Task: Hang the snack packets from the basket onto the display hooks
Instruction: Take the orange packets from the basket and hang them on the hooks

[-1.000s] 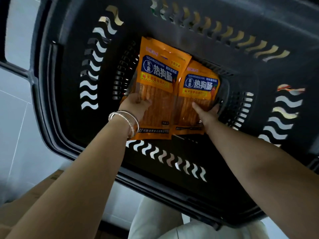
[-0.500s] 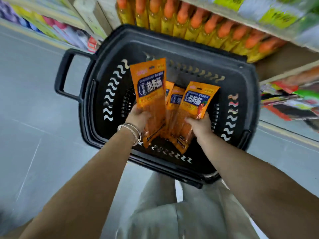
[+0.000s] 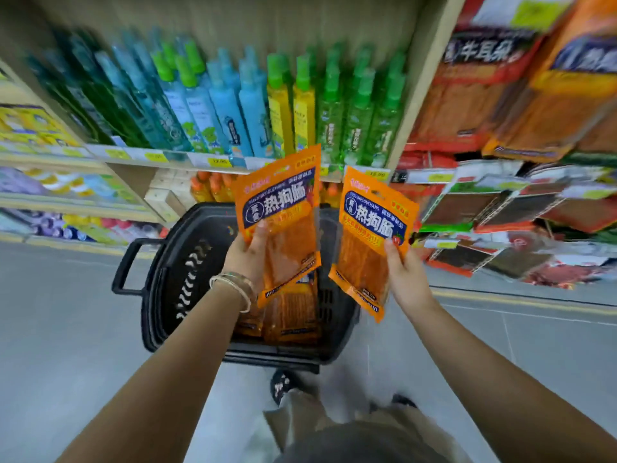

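My left hand [image 3: 247, 256] grips an orange snack packet [image 3: 280, 212] with a blue label, held upright above the black basket [image 3: 173, 289]. My right hand [image 3: 405, 279] holds a second orange packet [image 3: 372, 235] just right of the first, over the basket's right edge. More orange packets [image 3: 290, 312] lie in the bottom of the basket. Rows of hanging snack packets on display hooks [image 3: 500, 208] fill the rack at the right; the hooks themselves are blurred.
Shelves of blue, yellow and green bottles [image 3: 253, 105] stand straight ahead above the basket. Orange bottles [image 3: 210, 187] sit on the shelf below. The basket rests on a grey floor [image 3: 66, 329]. My foot [image 3: 283, 384] is just behind the basket.
Both hands lifted their packets out of the basket and up toward the shelves. The view rose from the basket to the shelving and the hanging rack.
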